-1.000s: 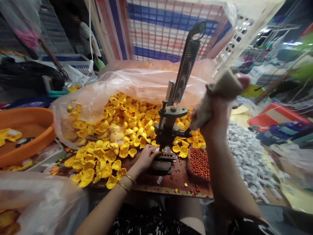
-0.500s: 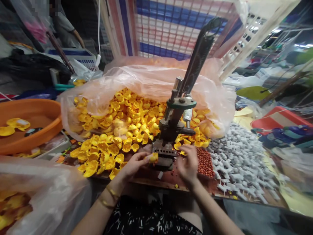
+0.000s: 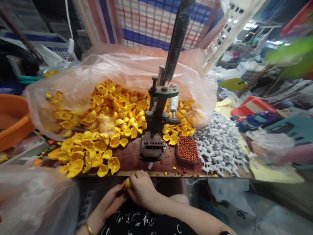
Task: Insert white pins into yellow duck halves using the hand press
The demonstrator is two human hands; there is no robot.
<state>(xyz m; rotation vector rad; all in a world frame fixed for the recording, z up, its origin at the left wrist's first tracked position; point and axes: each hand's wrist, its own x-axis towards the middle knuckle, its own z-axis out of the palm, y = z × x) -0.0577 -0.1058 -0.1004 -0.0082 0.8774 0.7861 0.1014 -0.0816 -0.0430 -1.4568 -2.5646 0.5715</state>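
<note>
Close to my body, below the table's front edge, my left hand (image 3: 114,198) and my right hand (image 3: 143,191) meet around a small yellow plastic shell piece (image 3: 127,183). Reddish bits show at its lower side; the fingers cover most of it. Beyond them stands a hand-lever press (image 3: 156,114), its black slotted block (image 3: 154,144) holding nothing I can make out. Left of the press lies a heap of open yellow plastic shells (image 3: 90,150). On its right, a clear tub (image 3: 179,160) holds small red-brown beads (image 3: 188,148), beside a pile of small grey-white blocks with thin pins (image 3: 220,143).
A large clear plastic bag (image 3: 107,65) of yellow shells spreads behind the press. An orange basin (image 3: 17,130) stands at far left, with another plastic bag (image 3: 39,195) in front. A red container (image 3: 254,106) is at right. One grey piece (image 3: 150,165) lies near the table edge.
My left hand has drawn back from the press toward my body with the yellow piece. My right hand has left the spot beside the press and joined it. The view has shifted right.
</note>
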